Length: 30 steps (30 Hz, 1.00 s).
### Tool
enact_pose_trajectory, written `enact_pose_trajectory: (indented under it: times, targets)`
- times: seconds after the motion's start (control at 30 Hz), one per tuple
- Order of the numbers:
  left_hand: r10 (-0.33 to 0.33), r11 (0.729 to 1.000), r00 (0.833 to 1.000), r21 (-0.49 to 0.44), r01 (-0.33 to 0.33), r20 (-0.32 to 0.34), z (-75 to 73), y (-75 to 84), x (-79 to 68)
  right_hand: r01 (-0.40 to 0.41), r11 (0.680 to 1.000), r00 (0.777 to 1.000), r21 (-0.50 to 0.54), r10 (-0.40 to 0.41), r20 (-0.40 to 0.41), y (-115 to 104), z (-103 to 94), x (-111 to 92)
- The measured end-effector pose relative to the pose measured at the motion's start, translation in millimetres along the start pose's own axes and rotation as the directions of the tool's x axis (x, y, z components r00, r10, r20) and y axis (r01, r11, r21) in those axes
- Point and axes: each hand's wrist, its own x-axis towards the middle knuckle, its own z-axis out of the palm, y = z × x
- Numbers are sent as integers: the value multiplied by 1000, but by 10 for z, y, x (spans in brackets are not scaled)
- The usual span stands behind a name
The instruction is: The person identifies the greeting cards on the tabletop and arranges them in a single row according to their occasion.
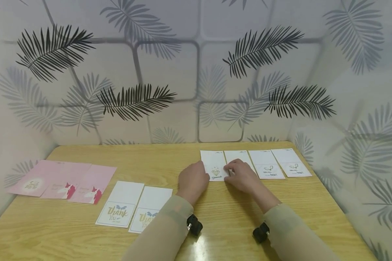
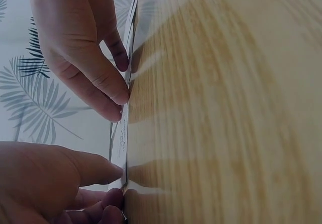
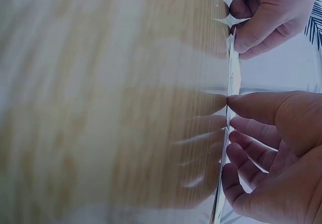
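A white folded card with a gold diamond print lies on the table between the two hands. My left hand holds its left edge, fingers curled in and the thumb at the near corner. On the other side, my right hand touches the card's right edge with thumb and fingertips, its fingers loosely spread. The right hand covers part of a second white card. In the left wrist view, the cards show nearly edge-on between the hands.
Two more white cards with leaf prints stand in the row on the right. At the left lie several pink cards overlapping, and two white "Thank You" cards, the other partly behind my left sleeve. A patterned wall rises behind the wooden table.
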Motion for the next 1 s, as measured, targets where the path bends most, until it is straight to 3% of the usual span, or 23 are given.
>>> enact_pose_trajectory:
  times: [1.0]
  targets:
    - [8, 999, 1000, 38, -7, -19, 49, -2, 40, 14, 1000, 1000, -24, -14, -6, 30, 27, 15]
